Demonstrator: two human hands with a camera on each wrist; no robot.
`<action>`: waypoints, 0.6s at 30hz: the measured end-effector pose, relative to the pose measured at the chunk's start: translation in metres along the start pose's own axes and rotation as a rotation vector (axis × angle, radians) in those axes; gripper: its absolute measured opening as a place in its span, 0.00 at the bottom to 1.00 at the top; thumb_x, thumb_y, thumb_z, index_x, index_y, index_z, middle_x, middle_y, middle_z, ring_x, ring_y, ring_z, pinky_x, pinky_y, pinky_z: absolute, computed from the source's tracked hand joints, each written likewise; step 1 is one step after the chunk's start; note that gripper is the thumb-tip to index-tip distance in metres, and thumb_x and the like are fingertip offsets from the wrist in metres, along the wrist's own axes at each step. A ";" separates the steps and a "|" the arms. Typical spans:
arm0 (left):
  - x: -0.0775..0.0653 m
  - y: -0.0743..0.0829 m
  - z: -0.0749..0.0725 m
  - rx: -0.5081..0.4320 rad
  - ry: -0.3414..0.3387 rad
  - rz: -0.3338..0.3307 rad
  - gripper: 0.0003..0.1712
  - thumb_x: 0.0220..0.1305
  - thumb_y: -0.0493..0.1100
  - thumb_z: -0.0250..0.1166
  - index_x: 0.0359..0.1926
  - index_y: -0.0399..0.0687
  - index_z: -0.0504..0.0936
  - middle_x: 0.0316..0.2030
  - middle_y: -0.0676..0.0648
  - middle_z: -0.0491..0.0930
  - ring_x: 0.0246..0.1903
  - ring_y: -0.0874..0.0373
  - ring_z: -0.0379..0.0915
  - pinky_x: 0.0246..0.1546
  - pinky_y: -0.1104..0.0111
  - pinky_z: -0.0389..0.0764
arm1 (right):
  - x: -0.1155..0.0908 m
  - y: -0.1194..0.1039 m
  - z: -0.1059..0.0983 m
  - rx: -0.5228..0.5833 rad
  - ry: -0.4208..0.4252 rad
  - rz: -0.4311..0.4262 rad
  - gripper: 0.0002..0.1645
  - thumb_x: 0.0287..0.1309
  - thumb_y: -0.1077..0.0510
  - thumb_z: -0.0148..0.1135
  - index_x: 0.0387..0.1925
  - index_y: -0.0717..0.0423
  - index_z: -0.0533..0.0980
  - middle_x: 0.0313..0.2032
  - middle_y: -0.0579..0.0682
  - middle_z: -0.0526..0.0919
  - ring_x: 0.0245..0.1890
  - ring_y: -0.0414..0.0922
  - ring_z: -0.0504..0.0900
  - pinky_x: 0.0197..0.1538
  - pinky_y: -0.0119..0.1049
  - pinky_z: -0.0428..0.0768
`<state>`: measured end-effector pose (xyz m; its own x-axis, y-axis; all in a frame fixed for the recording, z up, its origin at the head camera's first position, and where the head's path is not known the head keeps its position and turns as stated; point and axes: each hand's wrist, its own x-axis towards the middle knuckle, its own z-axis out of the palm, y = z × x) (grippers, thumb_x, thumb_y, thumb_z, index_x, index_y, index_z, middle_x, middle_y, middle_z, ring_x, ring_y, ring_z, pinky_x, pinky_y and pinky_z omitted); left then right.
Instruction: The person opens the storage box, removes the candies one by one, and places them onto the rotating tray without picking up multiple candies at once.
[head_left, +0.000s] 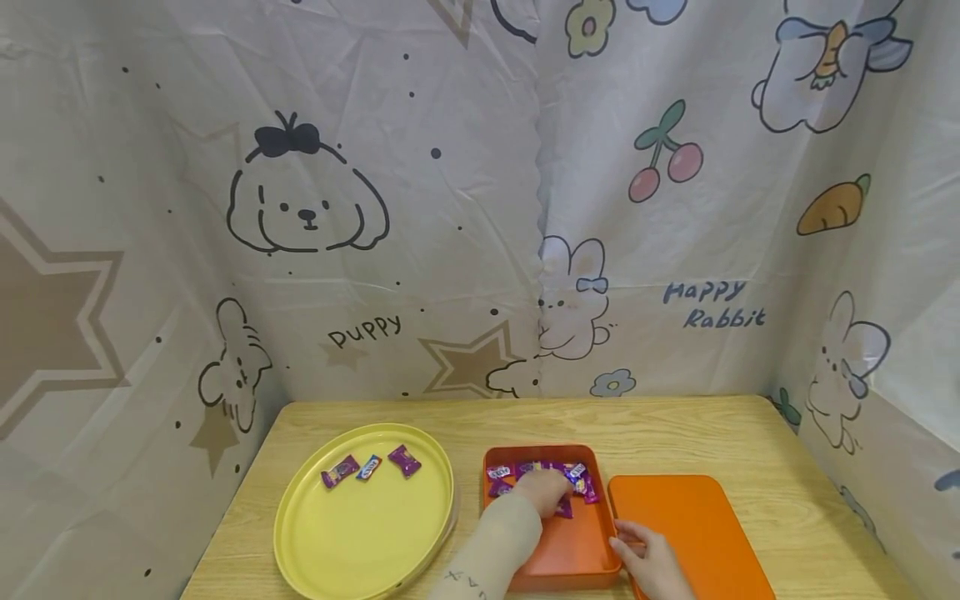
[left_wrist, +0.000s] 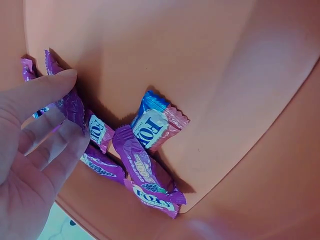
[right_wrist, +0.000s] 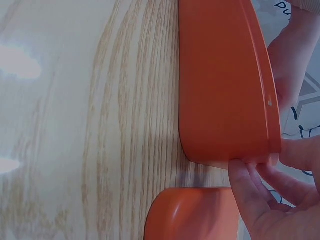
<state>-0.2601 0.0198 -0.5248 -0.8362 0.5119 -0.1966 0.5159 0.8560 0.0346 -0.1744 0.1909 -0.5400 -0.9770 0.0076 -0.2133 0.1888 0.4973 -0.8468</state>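
Observation:
My left hand [head_left: 542, 488] reaches down into an orange box [head_left: 567, 548] of wrapped candies. In the left wrist view its thumb and fingers pinch a purple-wrapped candy [left_wrist: 73, 109]. Close by lie a blue and pink candy [left_wrist: 156, 122] and several purple ones, some printed FOX'S. At the box's right side, my right hand [head_left: 651, 560] grips the wall, with the thumb at the rim and fingers [right_wrist: 244, 185] against the outside, as the right wrist view shows. My left forearm hides part of the box's near left side.
A round yellow plate [head_left: 360, 537] on the left holds two purple candies [head_left: 405, 461] and a blue-white one [head_left: 369, 467] near its far edge. Right of the box lies an orange lid [head_left: 686, 521] on the wooden table [head_left: 757, 450]. A printed cloth [head_left: 465, 200] hangs behind.

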 end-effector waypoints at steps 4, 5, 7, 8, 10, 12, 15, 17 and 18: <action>-0.001 -0.002 0.001 0.003 0.043 0.041 0.05 0.54 0.41 0.66 0.29 0.60 0.83 0.29 0.59 0.79 0.31 0.65 0.75 0.34 0.73 0.77 | 0.000 0.000 0.000 0.004 0.002 -0.002 0.24 0.58 0.60 0.57 0.50 0.76 0.70 0.38 0.61 0.79 0.36 0.55 0.81 0.36 0.42 0.81; -0.001 -0.002 0.000 0.000 0.049 0.049 0.05 0.54 0.41 0.66 0.30 0.60 0.83 0.30 0.59 0.79 0.31 0.65 0.75 0.34 0.74 0.77 | 0.000 0.000 0.000 0.006 0.003 -0.002 0.24 0.58 0.60 0.57 0.50 0.76 0.70 0.38 0.61 0.79 0.36 0.54 0.81 0.36 0.42 0.81; -0.001 -0.002 0.001 -0.013 0.057 0.064 0.04 0.53 0.41 0.67 0.29 0.59 0.83 0.28 0.59 0.79 0.30 0.66 0.74 0.33 0.75 0.76 | 0.000 0.001 0.001 0.008 0.004 -0.001 0.24 0.58 0.60 0.57 0.50 0.76 0.70 0.38 0.61 0.79 0.36 0.54 0.81 0.36 0.42 0.81; 0.000 -0.003 0.000 -0.024 0.054 0.068 0.04 0.53 0.42 0.67 0.29 0.58 0.83 0.28 0.59 0.79 0.30 0.66 0.74 0.33 0.75 0.76 | 0.000 0.001 0.001 0.009 0.005 0.001 0.24 0.58 0.60 0.57 0.50 0.76 0.70 0.38 0.61 0.79 0.36 0.54 0.81 0.36 0.42 0.81; 0.000 -0.002 -0.002 -0.053 0.045 0.075 0.01 0.53 0.43 0.67 0.29 0.57 0.84 0.26 0.60 0.78 0.28 0.67 0.73 0.32 0.76 0.76 | 0.000 0.001 0.001 0.007 0.004 0.004 0.24 0.59 0.60 0.57 0.50 0.76 0.70 0.38 0.61 0.79 0.37 0.54 0.81 0.36 0.42 0.81; 0.000 -0.002 -0.006 -0.074 0.034 0.080 0.02 0.54 0.45 0.67 0.30 0.57 0.84 0.26 0.60 0.78 0.28 0.67 0.73 0.33 0.76 0.76 | 0.000 0.001 0.001 0.003 0.001 0.008 0.24 0.59 0.59 0.57 0.51 0.76 0.69 0.39 0.62 0.79 0.37 0.54 0.81 0.36 0.42 0.81; 0.000 -0.003 -0.015 -0.092 0.020 0.084 0.05 0.53 0.45 0.67 0.34 0.58 0.85 0.29 0.60 0.79 0.31 0.68 0.73 0.36 0.76 0.76 | 0.000 0.001 0.002 -0.001 0.001 0.015 0.25 0.59 0.58 0.57 0.51 0.75 0.70 0.39 0.62 0.79 0.37 0.54 0.81 0.36 0.42 0.81; -0.002 -0.004 -0.022 -0.083 0.019 0.092 0.08 0.53 0.45 0.67 0.36 0.59 0.85 0.33 0.60 0.79 0.34 0.68 0.74 0.40 0.77 0.76 | 0.000 0.001 0.002 0.000 0.002 0.013 0.25 0.59 0.58 0.57 0.51 0.76 0.70 0.39 0.62 0.79 0.37 0.54 0.81 0.36 0.42 0.81; -0.003 -0.005 -0.025 -0.079 0.020 0.094 0.09 0.54 0.44 0.67 0.38 0.60 0.84 0.34 0.60 0.79 0.36 0.68 0.74 0.42 0.77 0.75 | 0.000 0.001 0.002 0.000 0.004 0.012 0.25 0.59 0.58 0.57 0.51 0.75 0.70 0.38 0.61 0.79 0.37 0.54 0.81 0.36 0.42 0.81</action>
<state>-0.2653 0.0159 -0.4998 -0.7887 0.5911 -0.1690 0.5768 0.8066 0.1294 -0.1743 0.1895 -0.5418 -0.9751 0.0170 -0.2211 0.2001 0.4976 -0.8440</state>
